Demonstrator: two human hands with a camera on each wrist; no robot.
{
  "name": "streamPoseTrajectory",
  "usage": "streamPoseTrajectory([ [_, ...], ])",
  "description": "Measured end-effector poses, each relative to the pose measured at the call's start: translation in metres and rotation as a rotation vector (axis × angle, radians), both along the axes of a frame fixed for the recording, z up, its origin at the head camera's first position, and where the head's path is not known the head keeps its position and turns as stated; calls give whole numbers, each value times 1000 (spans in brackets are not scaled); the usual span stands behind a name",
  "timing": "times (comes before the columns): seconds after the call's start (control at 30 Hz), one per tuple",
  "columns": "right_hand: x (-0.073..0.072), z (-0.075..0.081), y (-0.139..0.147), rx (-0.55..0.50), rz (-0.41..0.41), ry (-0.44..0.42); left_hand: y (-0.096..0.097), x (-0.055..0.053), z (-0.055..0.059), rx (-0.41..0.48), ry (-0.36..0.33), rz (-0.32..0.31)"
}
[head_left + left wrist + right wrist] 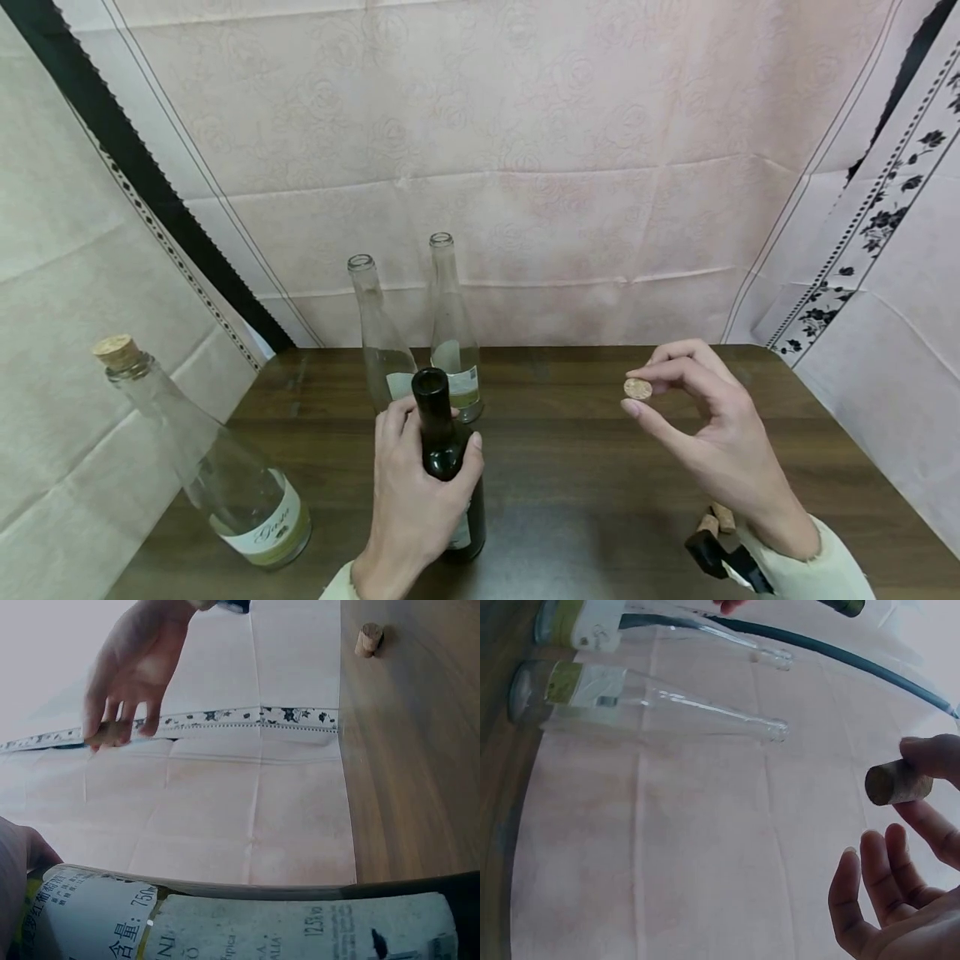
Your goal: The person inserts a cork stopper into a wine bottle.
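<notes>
My left hand [423, 492] grips a dark green wine bottle [444, 454] round its shoulder; the bottle's mouth shows no cork. White labels with print cover its side [300, 926] in the left wrist view. Off to the right, my right hand [708, 425] pinches a cork [638, 389] between thumb and index finger, apart from any bottle. In the right wrist view the cork [897, 782] lies sideways in that pinch, the other fingers spread loosely. Behind the dark bottle stand two clear bottles, one at the left [381, 333] and one at the right [454, 333], both uncorked.
A clear bottle [247, 492] with a cork [120, 352] in its mouth stands at the left of the wooden table [570, 483]. By the right wrist lie loose corks [723, 517] and a black object [708, 554]. Pale patterned cloth [525, 167] hangs behind the table.
</notes>
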State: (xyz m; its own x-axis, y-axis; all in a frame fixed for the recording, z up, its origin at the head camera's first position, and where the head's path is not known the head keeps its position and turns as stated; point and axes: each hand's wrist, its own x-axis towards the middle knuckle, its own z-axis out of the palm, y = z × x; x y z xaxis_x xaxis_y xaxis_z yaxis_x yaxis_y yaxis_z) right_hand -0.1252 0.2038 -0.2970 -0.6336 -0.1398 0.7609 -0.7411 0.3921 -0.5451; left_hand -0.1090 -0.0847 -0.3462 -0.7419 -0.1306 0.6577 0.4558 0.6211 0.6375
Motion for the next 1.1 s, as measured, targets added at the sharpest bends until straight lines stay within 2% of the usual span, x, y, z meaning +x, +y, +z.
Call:
streamPoseTrajectory([
  [0.13,-1,4,-8,-45,63,14,7,1,0,-3,21,-22],
  [0.27,-2,10,-16,-140,178,18,15,2,1,6,-4,-45],
  [0.37,-2,16,-24,-180,230,24,20,2,2,15,-19,-57],
  [0.73,0,33,-52,-195,292,11,44,6,1,-8,-38,-87],
  [1.1,1,42,-63,-229,352,49,67,10,2,-19,-90,-155],
])
